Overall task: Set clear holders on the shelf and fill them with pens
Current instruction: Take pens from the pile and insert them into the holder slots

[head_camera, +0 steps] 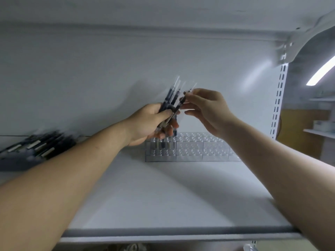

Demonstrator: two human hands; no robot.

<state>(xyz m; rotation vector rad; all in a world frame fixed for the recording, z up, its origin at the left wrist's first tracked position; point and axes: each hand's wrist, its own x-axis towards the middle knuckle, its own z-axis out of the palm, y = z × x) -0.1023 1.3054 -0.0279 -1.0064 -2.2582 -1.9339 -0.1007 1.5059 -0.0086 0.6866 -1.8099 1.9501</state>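
Note:
My left hand grips a bundle of dark pens that point up and away, held above the left end of the clear holders. My right hand pinches the upper part of one pen at the bundle's right side. The clear holders form a low row of studded blocks on the white shelf, against the back wall. A few pens stand in the leftmost holder, partly hidden behind my left hand.
A blurred heap of dark pens lies at the left of the shelf. The slotted upright closes the right side, the upper shelf hangs overhead, and the shelf's front lip runs below my arms.

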